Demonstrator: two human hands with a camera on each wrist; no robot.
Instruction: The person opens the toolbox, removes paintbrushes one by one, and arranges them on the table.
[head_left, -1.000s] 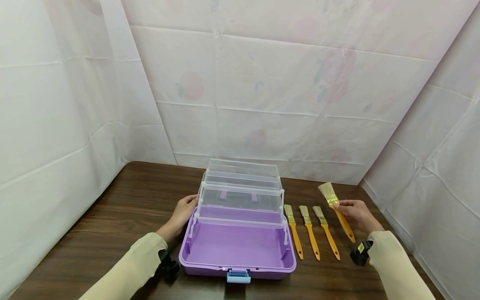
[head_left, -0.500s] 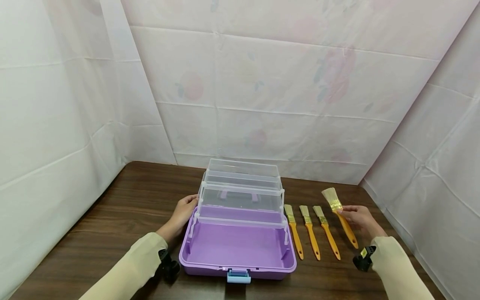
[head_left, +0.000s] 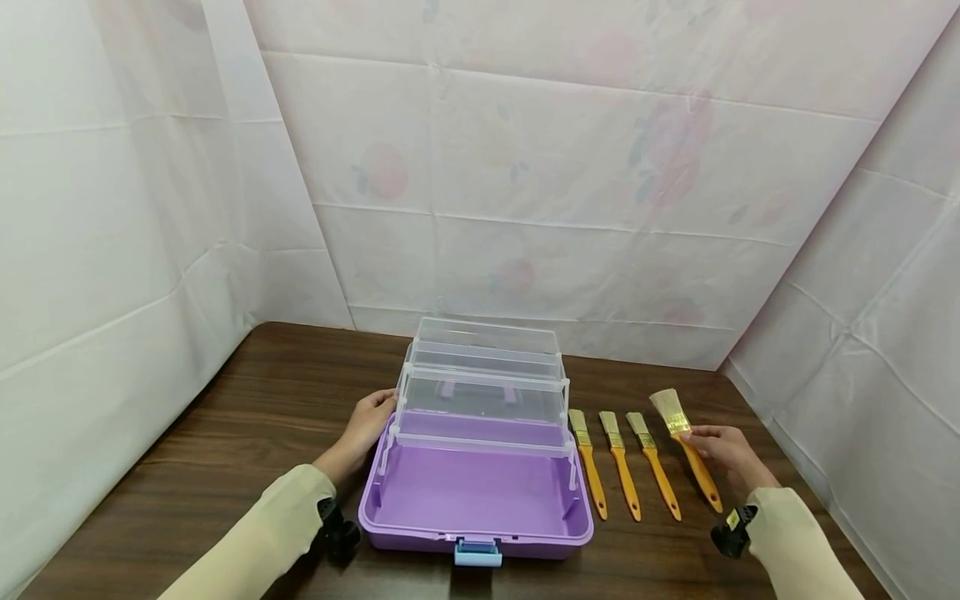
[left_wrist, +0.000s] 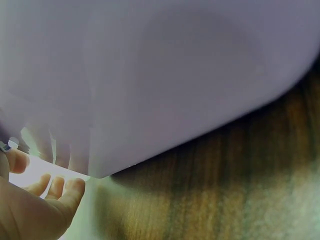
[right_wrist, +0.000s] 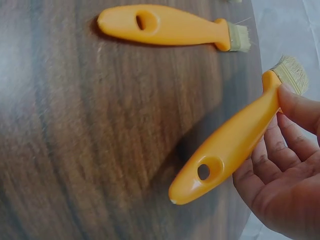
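A purple toolbox [head_left: 476, 492] stands with its lid up, its clear trays [head_left: 483, 387] raised and its pale blue latch [head_left: 477, 553] at the front. My left hand [head_left: 371, 423] holds it at the rear left corner, fingertips partly hidden behind the edge. In the left wrist view, my left hand's fingers [left_wrist: 74, 192] curl up near the box's smooth side wall [left_wrist: 190, 75]. My right hand [head_left: 723, 450] pinches a wide paintbrush [head_left: 701, 475] just below its metal ferrule, bristles pointing away from me. In the right wrist view, its orange handle [right_wrist: 225, 140] slants over the table.
Three narrower paintbrushes [head_left: 591, 479], [head_left: 625, 483], [head_left: 660, 483] lie in a row right of the toolbox, bristles away from me. White sheets [head_left: 510, 167] hang behind and along both sides of the dark wooden table [head_left: 225, 433].
My right hand has brought the wide paintbrush towards me and slightly to the right, lower and alongside the row. My left hand and the toolbox have stayed where they were.
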